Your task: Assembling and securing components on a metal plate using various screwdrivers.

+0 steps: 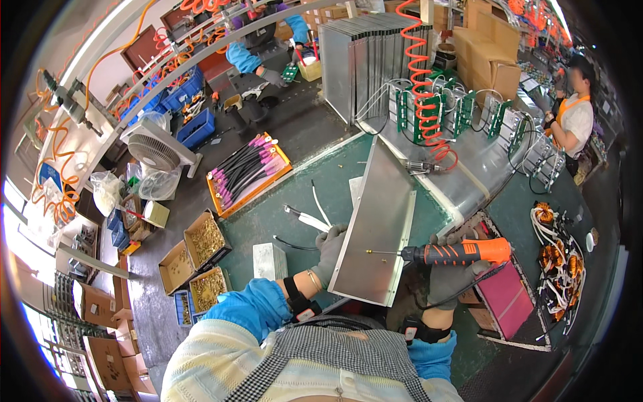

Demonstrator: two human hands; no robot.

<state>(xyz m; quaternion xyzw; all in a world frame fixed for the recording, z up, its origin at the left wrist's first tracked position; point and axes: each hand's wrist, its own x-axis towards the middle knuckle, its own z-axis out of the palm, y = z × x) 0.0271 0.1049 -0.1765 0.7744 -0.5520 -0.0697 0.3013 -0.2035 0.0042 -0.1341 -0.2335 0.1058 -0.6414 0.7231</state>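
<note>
A silver sheet-metal panel (378, 214) with flanged edges stands tilted over the green mat in front of me. My left hand (329, 254), in a grey glove, is closed on its left edge, with the fingers partly hidden. My right hand (450, 278), also gloved, is wrapped round an orange and black electric screwdriver (462, 253). The tool lies level and its thin bit points left, across the panel's face; whether the tip touches the metal I cannot tell. Beyond my left hand lie white cables (309, 218), and a metal block (269, 261) sits beside that wrist.
Left are boxes of brass-coloured screws (204, 241), an orange tray (287, 167) of black and pink cables, and a fan (154, 149). A red coiled hose (422, 87) hangs near green circuit boards (462, 114). Right are a pink-faced box (506, 301) and wired coils (554, 258). Two people work farther off.
</note>
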